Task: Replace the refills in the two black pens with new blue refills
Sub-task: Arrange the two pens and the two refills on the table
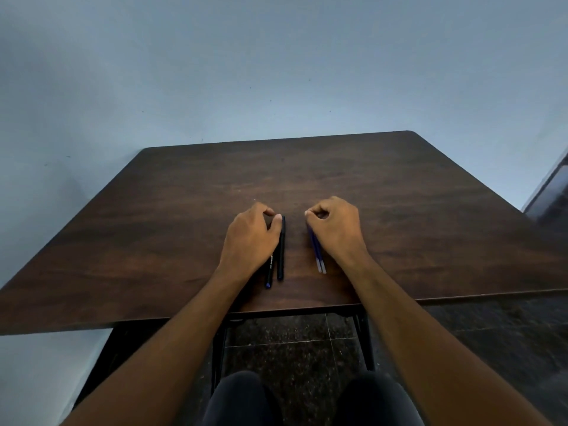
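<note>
— How's the light?
— Dim and even, with a cool bluish cast over the wall (276,72); no glare on the dark wooden table (399,210); only a faint sheen (soft, near the far edge).
— Shadows?
— Soft ones; the space under the table is nearly black.
— Sharpness?
— Soft throughout; wide-angle bending at the edges splays the table's sides; the forearms (172,348) blur near the bottom.

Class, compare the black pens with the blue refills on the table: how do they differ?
The black pens are thicker and dark; the blue refills are thin with pale near ends. The pens lie by the left hand, the refills by the right hand. Both pairs lie flat on the table.
</note>
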Motion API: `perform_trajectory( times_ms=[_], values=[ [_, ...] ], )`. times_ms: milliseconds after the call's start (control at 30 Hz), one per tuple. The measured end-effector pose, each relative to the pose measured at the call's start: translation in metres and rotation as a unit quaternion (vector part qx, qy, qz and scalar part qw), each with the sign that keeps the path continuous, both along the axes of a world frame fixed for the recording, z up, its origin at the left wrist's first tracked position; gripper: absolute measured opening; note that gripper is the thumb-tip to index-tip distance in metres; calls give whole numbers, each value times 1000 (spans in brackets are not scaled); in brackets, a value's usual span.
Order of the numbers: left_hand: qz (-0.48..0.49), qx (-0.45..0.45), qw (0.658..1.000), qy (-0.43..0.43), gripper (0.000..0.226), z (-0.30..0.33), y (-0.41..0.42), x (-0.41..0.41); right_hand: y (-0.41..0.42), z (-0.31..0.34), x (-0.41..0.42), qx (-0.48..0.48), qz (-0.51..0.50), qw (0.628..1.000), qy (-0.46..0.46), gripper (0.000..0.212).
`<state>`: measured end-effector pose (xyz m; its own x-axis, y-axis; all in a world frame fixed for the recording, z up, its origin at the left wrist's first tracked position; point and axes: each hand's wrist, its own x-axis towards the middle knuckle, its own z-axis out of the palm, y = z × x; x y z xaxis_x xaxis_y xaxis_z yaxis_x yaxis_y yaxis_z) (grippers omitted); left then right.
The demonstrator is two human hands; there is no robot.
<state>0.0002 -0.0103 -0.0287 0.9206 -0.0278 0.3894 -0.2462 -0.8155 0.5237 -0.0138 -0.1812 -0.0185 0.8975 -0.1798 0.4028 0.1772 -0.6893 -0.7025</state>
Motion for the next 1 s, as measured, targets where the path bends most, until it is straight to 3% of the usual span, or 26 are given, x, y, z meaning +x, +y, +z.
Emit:
perform_trajectory(
  times_ms=[133,267,667,1000],
  values=[
    [-29,63,998,-5,45,0,-1,-1,-2,0,0,10,-1,1000,-10,13],
    [-29,96,995,-10,38,-2,0,1,-2,-2,3,5,-2,1000,11,13],
    [-28,67,997,-32,31,-6,1,3,-2,-5,5,-8,-11,1000,-2,12],
    [-26,30,998,-39,28,-3,1,0,-2,-6,2,94,-46,995,-1,8]
  ],
)
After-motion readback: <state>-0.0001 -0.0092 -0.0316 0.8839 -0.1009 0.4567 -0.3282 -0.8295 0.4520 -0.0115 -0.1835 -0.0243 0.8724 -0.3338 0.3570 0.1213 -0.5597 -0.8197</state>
